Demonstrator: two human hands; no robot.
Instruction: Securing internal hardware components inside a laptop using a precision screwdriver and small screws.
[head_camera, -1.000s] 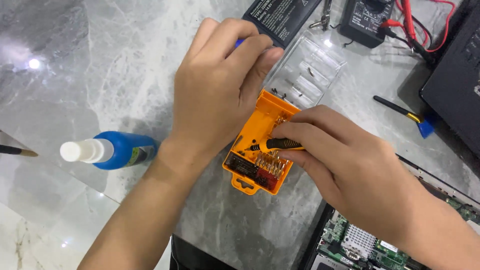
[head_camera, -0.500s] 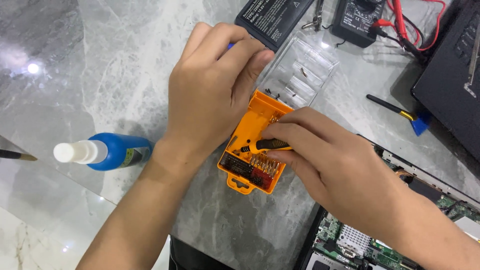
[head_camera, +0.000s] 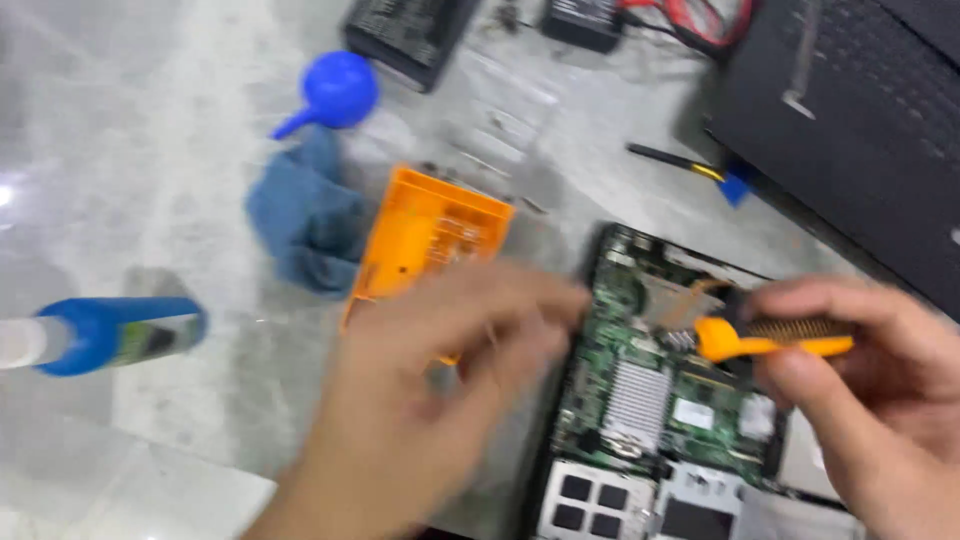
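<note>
Right hand (head_camera: 880, 400) pinches an orange bit holder (head_camera: 775, 340), long axis level, over the open laptop circuit board (head_camera: 650, 390) at the desk's near edge; blurred left hand (head_camera: 430, 400), fingers loosely spread and empty, hovers just left

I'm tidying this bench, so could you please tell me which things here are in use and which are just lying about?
In use:
- orange bit holder, held in the right hand
- open laptop circuit board
- orange tool case, beside the blurred left hand

Lying about:
- blue cloth
- blue air blower
- blue bottle
- black laptop cover
- small screwdriver
</note>
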